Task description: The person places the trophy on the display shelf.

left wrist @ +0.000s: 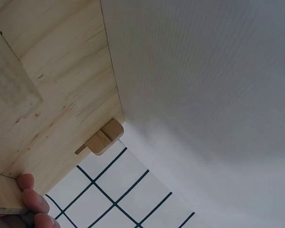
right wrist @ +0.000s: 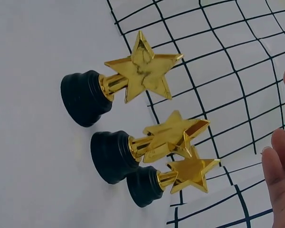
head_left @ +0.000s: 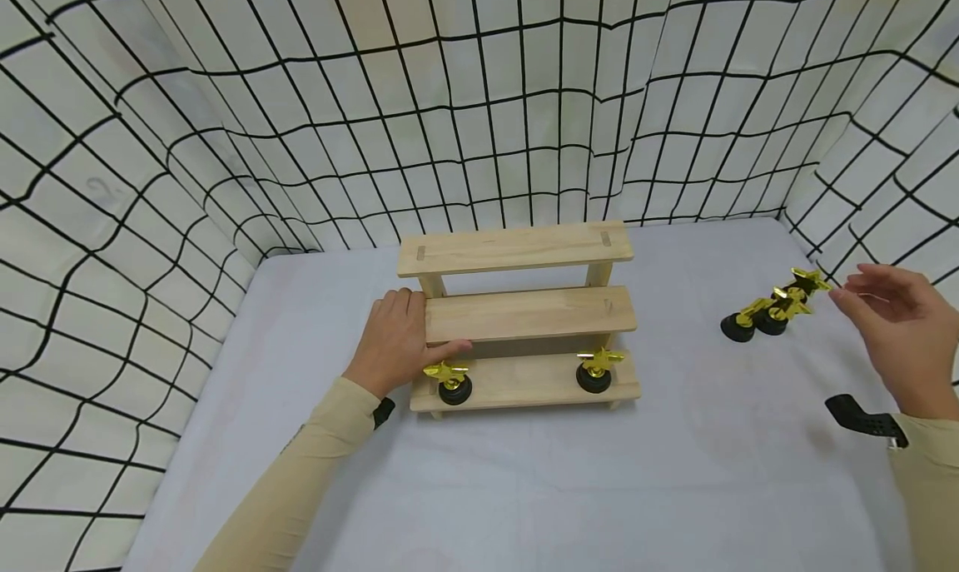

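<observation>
My left hand (head_left: 393, 343) grips the left end of the middle tier of a three-tier wooden stand (head_left: 532, 315). In the left wrist view its fingertips (left wrist: 35, 201) curl round the board's edge. On the bottom tier stand two gold star trophies with black bases, one at the left (head_left: 453, 386) and one at the right (head_left: 595, 374). My right hand (head_left: 906, 335) is empty, fingers loosely bent, just right of three more star trophies (head_left: 737, 328). The right wrist view shows those trophies (right wrist: 145, 73) close up, with the fingers (right wrist: 278, 175) apart from them at the right edge.
A pale cloth (head_left: 524, 489) covers the table. Black wire grid panels (head_left: 487, 101) backed with white rise along the back and both sides; the three trophies stand near the right panel. The stand's top tier (head_left: 517, 249) holds nothing.
</observation>
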A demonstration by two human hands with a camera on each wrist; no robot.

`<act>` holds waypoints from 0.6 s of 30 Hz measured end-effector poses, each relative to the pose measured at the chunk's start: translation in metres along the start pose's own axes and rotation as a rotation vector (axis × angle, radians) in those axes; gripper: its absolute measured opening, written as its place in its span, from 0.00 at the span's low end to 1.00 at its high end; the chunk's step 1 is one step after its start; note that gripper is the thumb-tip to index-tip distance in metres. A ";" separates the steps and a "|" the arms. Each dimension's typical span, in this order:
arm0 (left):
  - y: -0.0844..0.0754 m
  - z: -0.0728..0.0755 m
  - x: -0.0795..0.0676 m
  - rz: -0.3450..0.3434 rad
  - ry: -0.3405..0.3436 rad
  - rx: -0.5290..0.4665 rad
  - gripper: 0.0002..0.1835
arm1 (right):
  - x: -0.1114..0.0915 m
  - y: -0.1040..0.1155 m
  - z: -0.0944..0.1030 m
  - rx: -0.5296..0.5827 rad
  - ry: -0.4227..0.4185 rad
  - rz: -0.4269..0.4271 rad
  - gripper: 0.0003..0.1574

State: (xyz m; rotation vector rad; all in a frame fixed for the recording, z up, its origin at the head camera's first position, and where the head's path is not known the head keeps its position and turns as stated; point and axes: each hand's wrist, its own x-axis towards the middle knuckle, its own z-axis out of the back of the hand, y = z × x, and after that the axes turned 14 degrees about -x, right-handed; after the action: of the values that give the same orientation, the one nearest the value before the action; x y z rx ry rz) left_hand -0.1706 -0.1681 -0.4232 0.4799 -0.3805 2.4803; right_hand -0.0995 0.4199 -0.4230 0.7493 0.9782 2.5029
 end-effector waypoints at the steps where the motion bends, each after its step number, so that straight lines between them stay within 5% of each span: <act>1: 0.000 0.000 0.000 0.001 0.003 0.001 0.46 | 0.002 -0.002 -0.001 0.001 0.001 -0.007 0.28; 18: 0.003 -0.002 -0.002 0.006 0.012 -0.001 0.47 | 0.024 -0.028 -0.015 -0.108 0.095 -0.138 0.31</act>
State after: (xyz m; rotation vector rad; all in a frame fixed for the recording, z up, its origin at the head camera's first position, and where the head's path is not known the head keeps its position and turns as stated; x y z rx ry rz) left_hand -0.1716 -0.1709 -0.4261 0.4642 -0.3793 2.4870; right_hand -0.1239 0.4434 -0.4444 0.5171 0.8854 2.4671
